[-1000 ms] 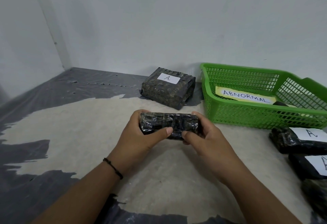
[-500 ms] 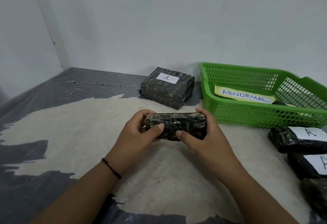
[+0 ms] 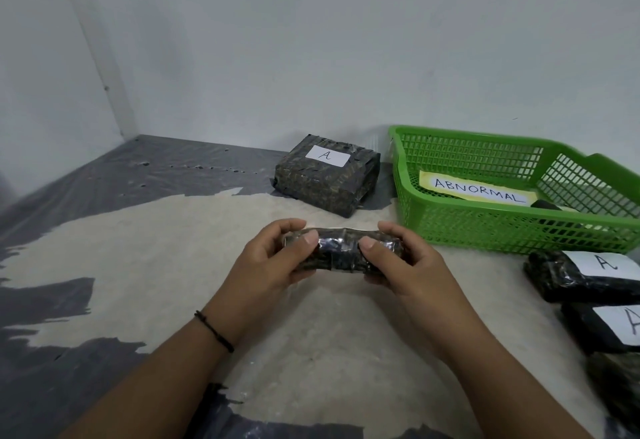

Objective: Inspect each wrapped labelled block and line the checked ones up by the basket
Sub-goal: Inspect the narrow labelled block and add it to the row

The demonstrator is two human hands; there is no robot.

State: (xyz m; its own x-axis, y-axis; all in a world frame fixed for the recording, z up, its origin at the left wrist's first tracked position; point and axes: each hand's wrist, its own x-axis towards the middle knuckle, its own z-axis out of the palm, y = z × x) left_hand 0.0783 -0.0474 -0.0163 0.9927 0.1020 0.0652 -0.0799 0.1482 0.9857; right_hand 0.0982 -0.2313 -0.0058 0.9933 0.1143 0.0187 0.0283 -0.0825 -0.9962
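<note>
— Turning in both hands, was it? Where did the wrapped block sit just then?

— Held up off the floor covering, over its pale middle patch, short of the far edge. The left hand gripped one end with its thumb laid across the near face; the right hand gripped the other end the same way, fingers curled behind.

— What had changed over the last second?

— The block had rolled a little between the thumbs. A taped seam showed down the middle of the face toward the camera, and a pale sliver peeked along its top edge, possibly its label; I couldn't tell. The hands had also drifted slightly toward the green basket.

— So inspection wasn't finished?

— I'd judge not; it looked like a side being checked mid-turn.

— And around it?

— One block marked A lay by the far edge, just beside the basket's left wall: likely the start of the checked line. The basket carried an ABNORMAL card. More labelled blocks lay along the right edge, probably awaiting their turn.
</note>
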